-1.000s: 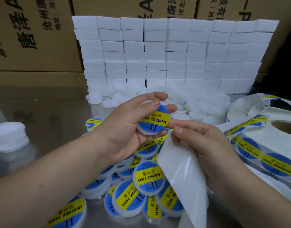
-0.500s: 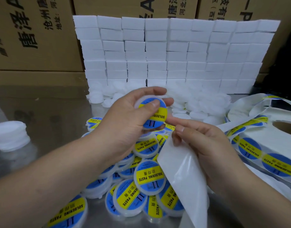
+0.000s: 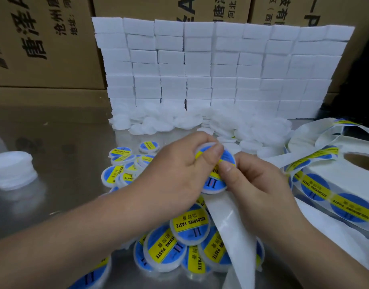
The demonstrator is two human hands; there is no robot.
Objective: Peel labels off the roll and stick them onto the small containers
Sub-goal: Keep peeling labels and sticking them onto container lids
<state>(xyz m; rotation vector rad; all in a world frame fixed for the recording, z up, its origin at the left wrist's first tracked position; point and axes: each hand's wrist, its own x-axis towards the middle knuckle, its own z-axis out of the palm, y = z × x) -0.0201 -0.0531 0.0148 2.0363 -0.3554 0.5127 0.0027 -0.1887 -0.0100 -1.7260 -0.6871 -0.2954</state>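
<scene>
"Where's the container (image 3: 218, 189)?"

"Dead centre. The left hand (image 3: 177, 174) grips it, thumb and fingers curled over its upper edge."

"The right hand (image 3: 260, 184)?"

"Thumb pressing down on the label (image 3: 212, 182), other fingers curled beneath, hidden. A backing strip (image 3: 231, 228) trails from under it toward 6 o'clock."

"The roll (image 3: 335, 184)?"

"3 o'clock, on the table (image 3: 75, 142). Labelled containers (image 3: 190, 223) heap at 6 o'clock, plain white containers (image 3: 252, 130) at 12."

I've rolled my left hand (image 3: 175, 174) knuckles-up around the container (image 3: 218, 189) at frame centre, and my right hand (image 3: 260, 184) has risen, its thumb now pressing the label (image 3: 229, 158).
</scene>
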